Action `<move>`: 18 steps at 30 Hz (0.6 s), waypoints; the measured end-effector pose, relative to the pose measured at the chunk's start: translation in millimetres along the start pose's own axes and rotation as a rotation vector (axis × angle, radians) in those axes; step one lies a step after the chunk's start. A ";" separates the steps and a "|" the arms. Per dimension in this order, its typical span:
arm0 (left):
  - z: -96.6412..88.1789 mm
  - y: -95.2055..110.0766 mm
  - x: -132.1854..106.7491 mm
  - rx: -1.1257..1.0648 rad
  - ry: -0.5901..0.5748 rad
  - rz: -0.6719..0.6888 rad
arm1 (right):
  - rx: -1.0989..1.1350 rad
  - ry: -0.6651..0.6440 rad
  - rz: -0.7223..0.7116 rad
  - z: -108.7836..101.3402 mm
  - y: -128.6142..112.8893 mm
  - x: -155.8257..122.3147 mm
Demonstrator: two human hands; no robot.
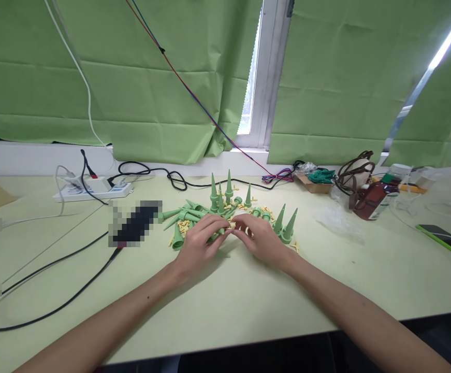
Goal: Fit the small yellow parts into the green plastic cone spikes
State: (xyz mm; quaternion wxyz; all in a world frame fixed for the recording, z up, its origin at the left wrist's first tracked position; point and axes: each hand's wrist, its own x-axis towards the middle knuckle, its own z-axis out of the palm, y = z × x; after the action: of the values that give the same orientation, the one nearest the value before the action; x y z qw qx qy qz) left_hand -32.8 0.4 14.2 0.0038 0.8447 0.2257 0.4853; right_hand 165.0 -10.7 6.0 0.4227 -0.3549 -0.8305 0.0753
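Observation:
My left hand is closed around a green plastic spike, mostly hidden by the fingers. My right hand meets it fingertip to fingertip, pinching a small yellow plastic valve piece at the spike's end. Whether the two parts are joined I cannot tell. Behind the hands lies a heap of green cone-shaped spikes mixed with loose yellow pieces. Several spikes stand upright on their wide ends, among them a tall one at the back and a pair beside my right hand.
A blurred-out dark device with a black cable lies to the left, before a white power strip. To the right are crumpled clear plastic, a brown bottle, a cardboard box and a green-edged phone.

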 end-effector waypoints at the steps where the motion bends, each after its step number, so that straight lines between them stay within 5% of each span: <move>1: 0.1 -0.7 -0.6 0.002 0.003 0.007 | -0.004 0.008 -0.015 0.2 -0.1 0.0; 18: 2.4 -2.0 -1.7 0.029 0.005 0.015 | -0.067 0.045 -0.080 1.9 2.1 -1.2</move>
State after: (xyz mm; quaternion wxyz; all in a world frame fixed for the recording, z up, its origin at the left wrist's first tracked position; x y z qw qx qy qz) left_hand -32.3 2.0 11.0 -0.0126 0.8450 0.2266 0.4842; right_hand 165.1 -9.5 3.1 0.4317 -0.3370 -0.8364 0.0222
